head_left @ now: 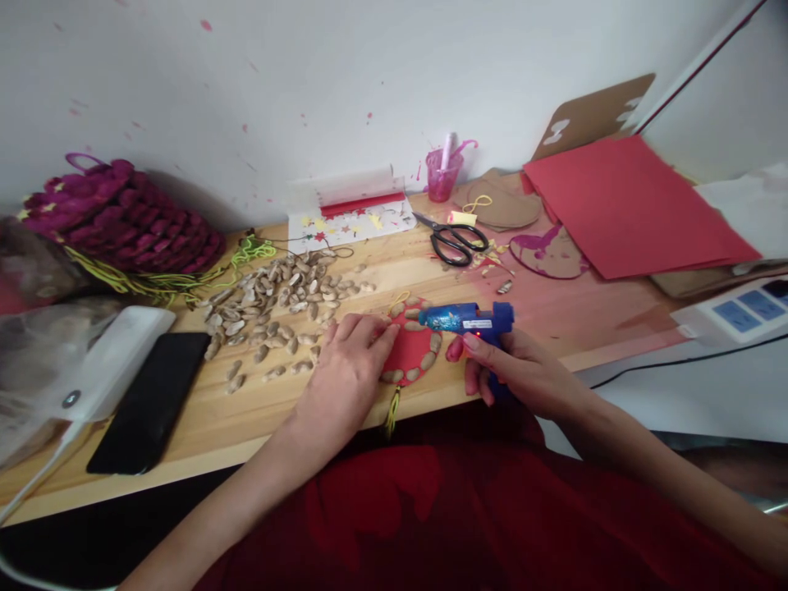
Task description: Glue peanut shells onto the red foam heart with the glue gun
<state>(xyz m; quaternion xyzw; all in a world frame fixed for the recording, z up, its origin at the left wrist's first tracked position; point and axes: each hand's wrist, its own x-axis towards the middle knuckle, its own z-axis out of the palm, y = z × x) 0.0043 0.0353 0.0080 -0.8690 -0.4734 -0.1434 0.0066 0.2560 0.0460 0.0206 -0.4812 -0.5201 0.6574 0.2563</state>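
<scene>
My right hand (501, 365) grips a blue hot glue gun (452, 318), a small red light showing on its body. The gun's nozzle points left, over the upper part of a red disc (407, 351). Peanuts (428, 359) line the rim of this disc; a yellow loop sticks out at its top and a yellow-green tassel (392, 410) hangs from its bottom, past the table edge. My left hand (350, 365) holds the disc's left edge, fingers bent and close together, covering that side. To its left lies a heap of loose peanuts (264, 287).
Behind are black-handled scissors (455, 244), a pink cup (442, 176) and a sheet with star stickers (350, 226). Red paper (634, 205) and a white power strip (739, 310) lie right. A black phone (151, 402), white power bank (116, 361) and purple bundled craft (135, 217) occupy the left.
</scene>
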